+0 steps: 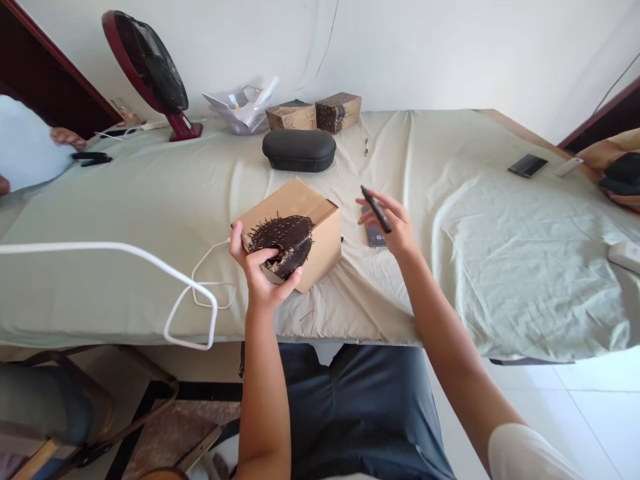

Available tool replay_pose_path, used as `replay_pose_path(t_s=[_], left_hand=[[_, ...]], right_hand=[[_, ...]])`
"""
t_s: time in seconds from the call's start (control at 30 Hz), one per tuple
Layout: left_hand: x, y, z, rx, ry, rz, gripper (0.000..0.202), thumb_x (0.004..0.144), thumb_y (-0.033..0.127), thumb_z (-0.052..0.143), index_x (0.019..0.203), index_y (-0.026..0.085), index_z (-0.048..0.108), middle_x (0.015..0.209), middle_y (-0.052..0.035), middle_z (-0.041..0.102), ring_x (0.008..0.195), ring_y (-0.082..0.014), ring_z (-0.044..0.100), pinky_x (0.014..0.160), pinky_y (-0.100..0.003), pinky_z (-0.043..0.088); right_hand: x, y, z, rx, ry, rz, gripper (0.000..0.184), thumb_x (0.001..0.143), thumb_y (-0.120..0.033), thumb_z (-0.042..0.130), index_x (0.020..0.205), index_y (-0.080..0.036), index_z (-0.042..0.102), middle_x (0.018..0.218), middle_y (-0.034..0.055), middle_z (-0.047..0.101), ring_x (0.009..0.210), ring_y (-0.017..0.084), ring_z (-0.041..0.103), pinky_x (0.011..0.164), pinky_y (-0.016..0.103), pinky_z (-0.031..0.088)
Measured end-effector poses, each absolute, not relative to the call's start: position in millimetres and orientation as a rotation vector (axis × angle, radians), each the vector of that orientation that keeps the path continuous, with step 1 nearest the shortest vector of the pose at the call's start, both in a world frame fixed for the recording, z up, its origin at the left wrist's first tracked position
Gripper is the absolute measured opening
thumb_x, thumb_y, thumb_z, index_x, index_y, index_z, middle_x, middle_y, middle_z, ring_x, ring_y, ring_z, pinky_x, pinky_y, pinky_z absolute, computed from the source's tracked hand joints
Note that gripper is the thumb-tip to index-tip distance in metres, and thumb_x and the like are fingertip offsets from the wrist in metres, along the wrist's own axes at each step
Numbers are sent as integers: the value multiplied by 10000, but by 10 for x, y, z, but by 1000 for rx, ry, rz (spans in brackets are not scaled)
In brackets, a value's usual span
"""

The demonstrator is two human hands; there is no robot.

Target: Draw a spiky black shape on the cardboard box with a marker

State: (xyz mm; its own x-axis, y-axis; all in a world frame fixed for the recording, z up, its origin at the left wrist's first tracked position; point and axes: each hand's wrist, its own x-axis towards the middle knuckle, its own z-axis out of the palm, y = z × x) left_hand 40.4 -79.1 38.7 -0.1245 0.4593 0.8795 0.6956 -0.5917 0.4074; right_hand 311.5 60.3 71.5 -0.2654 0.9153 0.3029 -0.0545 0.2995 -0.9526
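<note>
My left hand (263, 273) grips a brown cardboard box (313, 230) by its near left corner and holds it tilted over the table. A dense black scribbled patch (285, 240) with short spiky strokes at its rim spreads across the box's corner. To the right of the box, my right hand (393, 223) holds a black marker (376, 209) between thumb and fingers, apart from the box. Beneath that hand lies a phone (376, 237), partly covered by it.
A black hard case (299, 150), two patterned boxes (339, 112), a plastic basket (243, 117) and a red fan (150, 67) stand at the back. A white cable (150, 257) hangs on the left. Other people's hands show at both sides; a dark phone (528, 165) lies right.
</note>
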Motion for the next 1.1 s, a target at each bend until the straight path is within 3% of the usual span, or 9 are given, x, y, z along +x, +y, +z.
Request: replay_pose_path(t_s=[0.07,0.17,0.23,0.33,0.47,0.67,0.9,1.03,1.1], left_hand=[[403,-819,390,-1903,-1293,-1792,490,767,378,846,1115,289,512,1726,-109,210,1627,-394,277,1285,-646,309],[383,-893,386,-1821,-1297,-1780,523,732,378,880,1103,271,527,1710,-136,233,1612,-412,293,1288,-651,295],[366,-958,395,-1791,-1311,-1760,537,703,336,894,1099,262,540,1703,-146,256,1605,-417,301,1298,-650,277],[350,-1043,428,-1790,-1351,-1717,526,685,300,890,1077,256,542,1697,-141,288,1619,-414,280,1322,-640,244],[328,-1078,432,-1798,-1402,-1692,534,686,330,888,1081,258,537,1703,-140,287,1632,-414,262,1332,-637,244],[306,-1030,382,-1801,-1379,-1750,567,666,322,900,1100,263,541,1686,-134,304,1610,-416,302,1305,-644,306],[311,-1030,431,-1844,-1308,-1773,545,694,302,897,1111,269,549,1648,-127,355,1619,-404,279,1318,-643,264],[275,-1022,400,-1845,-1314,-1751,555,689,323,897,1120,268,551,1708,-127,278,1619,-419,278,1311,-659,266],[264,-1012,383,-1845,-1317,-1749,560,684,324,895,1128,269,558,1716,-127,267,1607,-422,304,1303,-662,284]], right_hand=[[3185,661,429,-911,-1511,1299,397,931,-488,529,1204,-215,618,1174,129,773,730,186,719,658,333,536],[3169,650,202,-1065,-1782,1168,319,870,-362,597,1152,-214,598,989,65,787,609,151,648,630,302,496],[3132,603,182,-1205,-2032,922,312,828,-254,623,1138,-216,620,909,33,783,637,157,632,653,293,455],[3093,533,227,-1445,-2252,636,249,816,-193,648,1062,-195,687,971,71,803,794,204,673,672,297,401],[3046,486,230,-1642,-2369,557,229,843,-204,647,1048,-164,741,1028,116,797,923,257,704,659,304,382],[2901,437,192,-1590,-2442,541,277,870,-185,635,1113,-159,767,1131,119,783,981,253,715,693,302,416],[2805,396,150,-1614,-2403,507,334,930,-196,606,1231,-184,752,1234,120,755,1032,264,726,752,310,489],[2666,399,87,-1592,-2370,444,372,1007,-325,612,1352,-209,686,1282,124,719,1122,282,713,816,325,519],[2581,421,47,-1612,-2351,398,341,1032,-393,606,1312,-216,687,1257,133,706,1140,298,698,818,339,520]])
